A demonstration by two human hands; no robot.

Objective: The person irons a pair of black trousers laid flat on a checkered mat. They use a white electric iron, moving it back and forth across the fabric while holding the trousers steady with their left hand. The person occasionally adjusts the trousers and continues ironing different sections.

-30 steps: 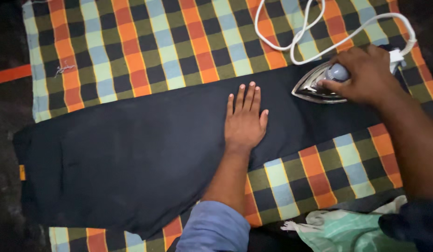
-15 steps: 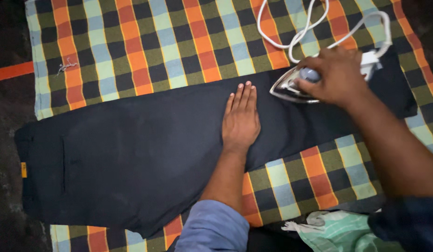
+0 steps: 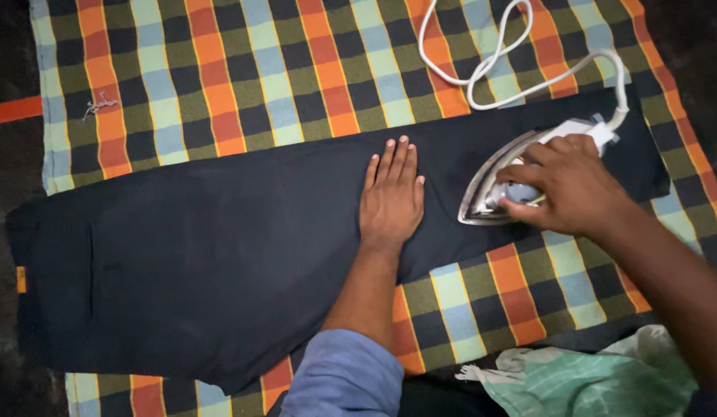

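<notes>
On the dark trousers [image 3: 219, 255], left hand [image 3: 391, 201] lies flat; right hand [image 3: 571, 185] grips iron [image 3: 497, 185].

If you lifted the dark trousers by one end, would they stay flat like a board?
Probably not. The dark trousers lie limp on the checked cloth, so they would likely droop. The left hand presses them flat, suggesting they shift easily.

A dark floor [image 3: 11, 166] carries a checked cloth [image 3: 242, 69] in orange, green and pale blue (spread flat). Beside its near edge lies a crumpled pale green striped cloth [image 3: 582, 382], also on the floor.
</notes>
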